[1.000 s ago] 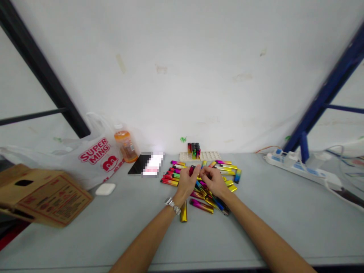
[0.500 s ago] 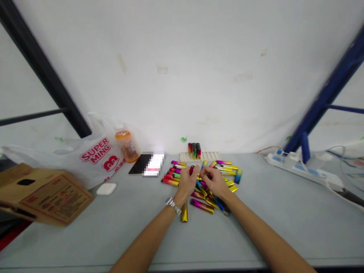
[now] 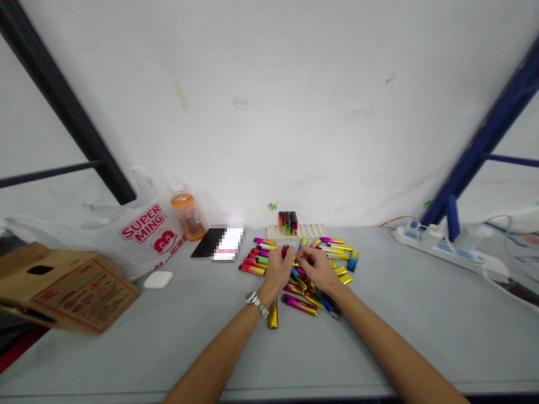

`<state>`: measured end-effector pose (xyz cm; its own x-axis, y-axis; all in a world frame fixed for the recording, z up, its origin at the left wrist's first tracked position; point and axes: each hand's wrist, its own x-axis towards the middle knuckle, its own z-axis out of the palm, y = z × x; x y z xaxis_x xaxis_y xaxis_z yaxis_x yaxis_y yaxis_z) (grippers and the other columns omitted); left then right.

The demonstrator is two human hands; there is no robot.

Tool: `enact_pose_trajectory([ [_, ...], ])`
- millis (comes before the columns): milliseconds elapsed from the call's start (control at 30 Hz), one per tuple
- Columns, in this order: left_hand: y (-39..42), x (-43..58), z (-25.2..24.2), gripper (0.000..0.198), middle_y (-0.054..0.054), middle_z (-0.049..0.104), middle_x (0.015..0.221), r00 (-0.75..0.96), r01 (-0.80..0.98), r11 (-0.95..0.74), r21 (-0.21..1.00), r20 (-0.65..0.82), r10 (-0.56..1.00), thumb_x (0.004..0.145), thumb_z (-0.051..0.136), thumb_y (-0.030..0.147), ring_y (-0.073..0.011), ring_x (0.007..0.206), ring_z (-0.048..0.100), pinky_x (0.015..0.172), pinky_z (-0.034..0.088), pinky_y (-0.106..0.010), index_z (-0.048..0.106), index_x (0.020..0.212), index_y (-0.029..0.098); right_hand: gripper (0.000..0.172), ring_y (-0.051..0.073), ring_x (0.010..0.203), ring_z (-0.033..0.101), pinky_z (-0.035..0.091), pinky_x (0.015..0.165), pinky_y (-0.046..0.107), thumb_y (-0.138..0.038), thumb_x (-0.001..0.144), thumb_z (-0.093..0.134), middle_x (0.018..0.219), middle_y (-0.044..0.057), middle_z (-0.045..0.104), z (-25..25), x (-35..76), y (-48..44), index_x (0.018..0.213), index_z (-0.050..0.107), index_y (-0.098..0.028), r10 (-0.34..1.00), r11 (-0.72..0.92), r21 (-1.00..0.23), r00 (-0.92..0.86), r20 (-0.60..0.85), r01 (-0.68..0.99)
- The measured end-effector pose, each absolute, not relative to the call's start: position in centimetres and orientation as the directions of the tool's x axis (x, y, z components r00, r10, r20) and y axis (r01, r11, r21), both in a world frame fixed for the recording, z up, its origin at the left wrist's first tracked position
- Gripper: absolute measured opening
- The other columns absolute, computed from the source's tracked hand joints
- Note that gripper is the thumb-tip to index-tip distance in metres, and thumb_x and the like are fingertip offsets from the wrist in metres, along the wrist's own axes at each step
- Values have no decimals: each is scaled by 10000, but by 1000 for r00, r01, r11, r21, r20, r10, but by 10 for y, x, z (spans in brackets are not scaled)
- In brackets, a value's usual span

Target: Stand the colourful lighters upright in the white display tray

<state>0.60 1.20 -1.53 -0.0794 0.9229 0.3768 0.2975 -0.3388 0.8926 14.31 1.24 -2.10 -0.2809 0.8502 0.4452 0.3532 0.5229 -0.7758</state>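
Observation:
My left hand (image 3: 277,268), with a bracelet at the wrist, is closed around a dark red lighter (image 3: 285,251); only its upper end shows above the fingers. Close beside it, my right hand (image 3: 319,269) has its fingertips pinched together; anything between them is too small or hidden to make out. Under and around both hands lies a loose pile of shiny, colour-graded lighters (image 3: 300,304), in red, yellow, purple and blue. Behind the hands, several lighters (image 3: 290,223) with dark tops stand upright in a cream holed tray (image 3: 314,230).
On the left are a cardboard box (image 3: 80,297), a white plastic bag (image 3: 113,241), a bottle of orange drink (image 3: 188,216), a tablet (image 3: 206,245) and a small white case (image 3: 158,279). A power strip (image 3: 450,252) with cables lies right, beside a blue post (image 3: 475,134).
Almost nothing differs. Both hands keep their places over the pile, and the view has shifted very slightly.

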Motion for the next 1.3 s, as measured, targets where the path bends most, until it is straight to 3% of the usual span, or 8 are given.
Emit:
enact_pose_trajectory([
  [433, 12, 4, -15, 475, 44, 416, 533, -38, 302, -333, 893, 360, 932, 879, 490, 538, -97, 533, 367, 524, 290, -245, 451, 578, 172, 178, 104, 518, 392, 287, 520, 231, -227, 822, 512, 547, -41, 451, -22, 142, 12, 652, 504, -179, 853, 519, -771, -274, 444, 368],
  [567, 13, -2, -11, 324, 13, 552, 737, 22, 244, -413, 877, 421, 907, 913, 495, 491, -122, 676, 497, 646, 404, -239, 547, 863, 175, 160, 100, 492, 373, 272, 502, 232, -220, 812, 517, 521, -50, 429, -22, 142, 12, 657, 519, -178, 855, 515, -779, -279, 438, 356],
  [667, 16, -6, -7, 289, -16, 589, 943, 30, 245, -483, 841, 491, 870, 897, 557, 434, -145, 865, 551, 803, 436, -253, 517, 1062, 201, 160, 95, 480, 364, 274, 499, 231, -222, 812, 515, 518, -53, 427, -20, 142, 11, 657, 522, -178, 852, 518, -785, -288, 438, 340],
  [900, 23, -16, 2, 263, 9, 559, 798, 105, 352, -483, 802, 479, 871, 952, 453, 448, -141, 732, 519, 725, 419, -257, 525, 909, 198, 134, 98, 476, 389, 281, 495, 229, -210, 802, 523, 509, -52, 446, -17, 142, 11, 677, 555, -173, 862, 502, -791, -281, 422, 349],
  [1033, 22, -20, 3, 277, -19, 586, 907, 124, 380, -501, 778, 494, 861, 986, 367, 428, -153, 834, 552, 808, 430, -279, 519, 1036, 202, 122, 101, 476, 388, 283, 492, 230, -203, 797, 533, 508, -52, 449, -18, 142, 12, 683, 566, -176, 867, 491, -797, -283, 409, 352],
  [1167, 25, -20, 2, 299, -58, 589, 1044, 40, 401, -516, 757, 548, 835, 982, 389, 415, -158, 932, 565, 874, 432, -293, 476, 1160, 191, 134, 102, 480, 393, 284, 494, 230, -207, 802, 535, 508, -50, 450, -19, 142, 12, 675, 562, -177, 869, 488, -799, -279, 409, 351],
  [1300, 31, -21, 1, 291, -72, 623, 1014, 61, 377, -537, 755, 558, 827, 971, 421, 401, -170, 943, 580, 851, 457, -293, 556, 1090, 173, 132, 101, 490, 403, 293, 505, 227, -209, 808, 535, 525, -44, 475, -19, 144, 13, 688, 576, -173, 867, 495, -787, -273, 417, 369],
])
